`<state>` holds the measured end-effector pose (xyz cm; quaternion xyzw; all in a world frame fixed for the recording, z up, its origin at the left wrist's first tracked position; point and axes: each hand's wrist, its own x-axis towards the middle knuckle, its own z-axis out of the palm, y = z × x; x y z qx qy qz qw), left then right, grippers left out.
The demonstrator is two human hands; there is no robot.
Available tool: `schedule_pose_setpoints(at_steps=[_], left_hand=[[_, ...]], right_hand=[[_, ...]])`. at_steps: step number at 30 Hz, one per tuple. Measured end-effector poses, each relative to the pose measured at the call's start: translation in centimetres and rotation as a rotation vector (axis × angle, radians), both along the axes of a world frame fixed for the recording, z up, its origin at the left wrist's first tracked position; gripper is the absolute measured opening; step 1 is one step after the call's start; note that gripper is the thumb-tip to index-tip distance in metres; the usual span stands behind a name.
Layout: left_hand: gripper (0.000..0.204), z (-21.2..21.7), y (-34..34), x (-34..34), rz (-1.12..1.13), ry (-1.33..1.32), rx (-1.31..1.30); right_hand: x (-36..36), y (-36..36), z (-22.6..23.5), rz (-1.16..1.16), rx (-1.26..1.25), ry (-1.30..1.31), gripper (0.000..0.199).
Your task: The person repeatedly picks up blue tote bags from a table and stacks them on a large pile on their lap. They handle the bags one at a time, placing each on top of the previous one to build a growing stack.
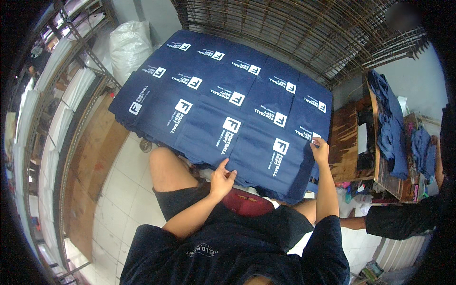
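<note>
Navy fabric pieces [256, 156] with white prints lie side by side in stacked layers on a large surface before me. Over the front edge of the pile, my left hand [222, 181] rests with index finger and thumb apart, the fingertips at the cloth's border. My right hand [321, 151] is closed at the right side of the pile, its fingertips pinching the edge of the front right piece. Part of the pinched cloth is hidden behind the fingers.
A metal rack [304, 35] stands behind the pile. White stacks fill shelves [76, 90] at left, near a white plastic sack [130, 47]. At right, navy cloths [392, 126] hang over a wooden board; another person's dark-clothed limb [399, 221] reaches in. A maroon seat [247, 203] shows below me.
</note>
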<state>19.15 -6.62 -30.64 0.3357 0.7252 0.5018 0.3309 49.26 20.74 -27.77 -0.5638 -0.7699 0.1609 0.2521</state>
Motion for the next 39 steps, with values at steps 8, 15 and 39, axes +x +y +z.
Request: schedule_pose_setpoints(at_steps=[8,15,39], left_hand=[[0.057,0.1,0.1,-0.2,-0.026,0.060,-0.044],[0.054,-0.8,0.4,-0.2,-0.047,0.022,0.015],[0.041,2.4,-5.5,1.4,-0.731,0.269,-0.079]], right_hand=[[0.7,0.1,-1.3,-0.027,0.141,0.011,0.026],[1.4,-0.2,-2.1,-0.071,0.163,0.050,0.024],[-6.3,9.2,33.9,-0.145,1.194,-0.117,0.047]])
